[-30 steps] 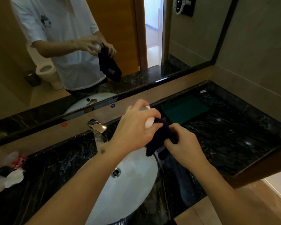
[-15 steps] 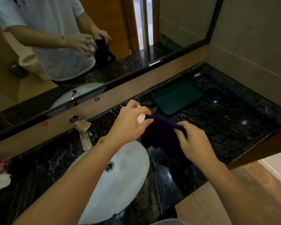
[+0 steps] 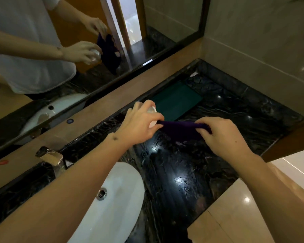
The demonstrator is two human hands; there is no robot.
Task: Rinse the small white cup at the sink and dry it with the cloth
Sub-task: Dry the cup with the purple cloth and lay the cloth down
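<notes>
My left hand (image 3: 140,123) grips the small white cup (image 3: 152,116) above the black marble counter, to the right of the white sink basin (image 3: 116,199). Most of the cup is hidden by my fingers. A dark purple cloth (image 3: 180,128) stretches from the cup to my right hand (image 3: 223,135), which pinches its right end. The cloth hangs spread just above the counter. The chrome tap (image 3: 50,156) stands at the left behind the basin.
A dark green mat (image 3: 177,99) lies flat on the counter behind my hands. The wet black marble counter (image 3: 179,172) ends at a tan floor (image 3: 235,216) in front. A mirror (image 3: 77,50) runs along the back wall, and a beige wall closes the right side.
My hands moved right, away from the basin, over the counter. The bunched cloth got pulled out flat between cup and right hand. The camera tilted down and right.
</notes>
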